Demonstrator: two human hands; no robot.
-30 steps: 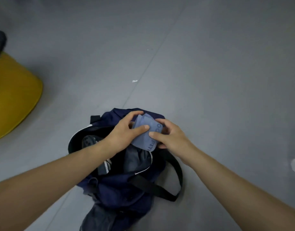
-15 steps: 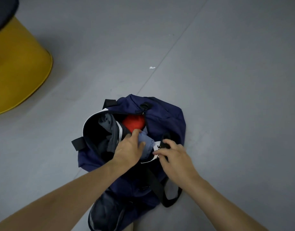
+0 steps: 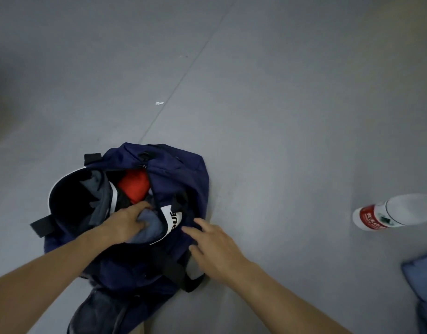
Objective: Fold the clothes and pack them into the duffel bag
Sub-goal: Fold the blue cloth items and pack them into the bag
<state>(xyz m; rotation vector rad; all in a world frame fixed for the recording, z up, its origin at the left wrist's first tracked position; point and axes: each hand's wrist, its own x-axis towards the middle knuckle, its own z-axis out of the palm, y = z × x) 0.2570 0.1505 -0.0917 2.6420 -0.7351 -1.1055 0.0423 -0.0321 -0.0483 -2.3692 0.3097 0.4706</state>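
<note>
Bag (image 3: 181, 169) navy, unzipped; left hand (image 3: 125, 222) fingers grasping blue garment (image 3: 147, 227); right hand (image 3: 214, 247) fingers released.

A white patch (image 3: 172, 219) on the near rim of the navy duffel bag (image 3: 178, 174) shows black letters, of which only "UE" can be read. The red label (image 3: 374, 221) on the plastic bottle (image 3: 398, 212) carries white characters, too blurred to read.
</note>
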